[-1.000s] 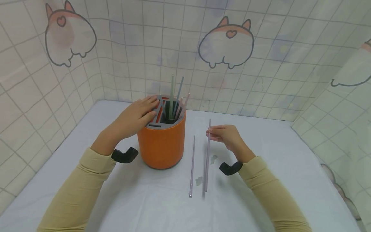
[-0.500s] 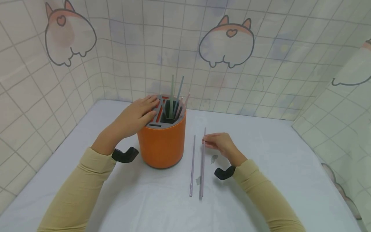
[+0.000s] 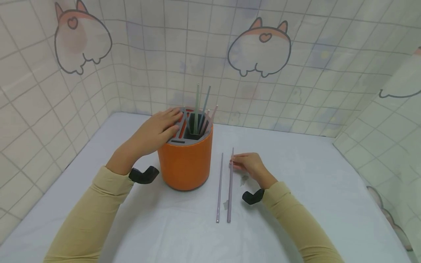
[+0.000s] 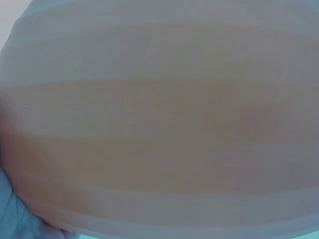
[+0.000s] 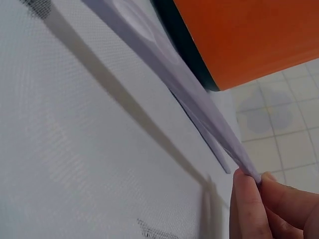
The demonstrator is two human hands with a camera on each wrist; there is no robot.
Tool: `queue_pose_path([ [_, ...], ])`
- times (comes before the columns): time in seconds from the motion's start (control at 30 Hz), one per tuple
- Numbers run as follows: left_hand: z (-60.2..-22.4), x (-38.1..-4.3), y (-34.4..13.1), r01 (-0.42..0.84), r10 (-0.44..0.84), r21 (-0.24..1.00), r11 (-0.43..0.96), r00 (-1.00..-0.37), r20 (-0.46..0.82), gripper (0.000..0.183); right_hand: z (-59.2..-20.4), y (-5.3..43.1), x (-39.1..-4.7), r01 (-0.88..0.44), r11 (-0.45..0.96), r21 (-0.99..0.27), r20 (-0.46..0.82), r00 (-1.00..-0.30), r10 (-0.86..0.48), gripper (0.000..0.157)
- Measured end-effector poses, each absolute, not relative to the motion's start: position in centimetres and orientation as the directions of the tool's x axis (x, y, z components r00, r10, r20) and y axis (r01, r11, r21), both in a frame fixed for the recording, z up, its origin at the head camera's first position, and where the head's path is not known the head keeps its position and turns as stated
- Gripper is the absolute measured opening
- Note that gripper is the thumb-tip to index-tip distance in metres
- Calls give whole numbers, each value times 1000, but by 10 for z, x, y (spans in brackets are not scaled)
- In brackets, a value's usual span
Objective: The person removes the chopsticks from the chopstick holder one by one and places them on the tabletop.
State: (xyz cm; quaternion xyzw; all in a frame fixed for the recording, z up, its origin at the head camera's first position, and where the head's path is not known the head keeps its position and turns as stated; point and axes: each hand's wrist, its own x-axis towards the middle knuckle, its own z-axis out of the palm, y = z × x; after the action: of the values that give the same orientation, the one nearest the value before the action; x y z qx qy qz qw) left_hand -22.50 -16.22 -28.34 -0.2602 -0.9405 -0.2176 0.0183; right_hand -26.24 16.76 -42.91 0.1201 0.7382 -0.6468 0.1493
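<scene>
An orange utensil holder (image 3: 185, 168) with a grey slotted top stands left of the table's middle. Across its top rests my left hand (image 3: 152, 131), fingers extended. In the left wrist view the holder's blurred wall (image 4: 149, 109) covers nearly everything. My right hand (image 3: 249, 165) pinches the far end of a light purple chopstick (image 3: 230, 201) between thumb and fingers (image 5: 249, 199). Its near end is at the tabletop; whether it touches cannot be told. Another purple chopstick (image 3: 219, 193) lies beside it on the left, close to parallel.
Green (image 3: 197, 109), blue (image 3: 205, 100) and pink sticks (image 3: 213, 113) stand in the holder's black square opening. Small grey marks (image 3: 244, 179) show on the white cloth (image 3: 296, 160). A grid-patterned curtain (image 3: 148, 73) encloses the table at the back and both sides.
My right hand has moved left and toward me, lowering the pinched chopstick beside the lying one. My left hand has stayed on the holder.
</scene>
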Motion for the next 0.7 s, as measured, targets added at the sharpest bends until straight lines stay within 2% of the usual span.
queue_pose_path([
  [0.3,-284,-225,-162,492,476,397,775,-867,146,55,-435,170,-266,343,263,-902,-344,-938,40,32],
  [0.47,-284,-225,-162,494,477,398,773,-866,148,55,-417,166,-261,215,325,-921,-216,-976,32,33],
  [0.7,-284,-225,-163,492,475,402,772,-867,149,55,-358,150,-245,-41,261,-964,24,-997,-69,37],
])
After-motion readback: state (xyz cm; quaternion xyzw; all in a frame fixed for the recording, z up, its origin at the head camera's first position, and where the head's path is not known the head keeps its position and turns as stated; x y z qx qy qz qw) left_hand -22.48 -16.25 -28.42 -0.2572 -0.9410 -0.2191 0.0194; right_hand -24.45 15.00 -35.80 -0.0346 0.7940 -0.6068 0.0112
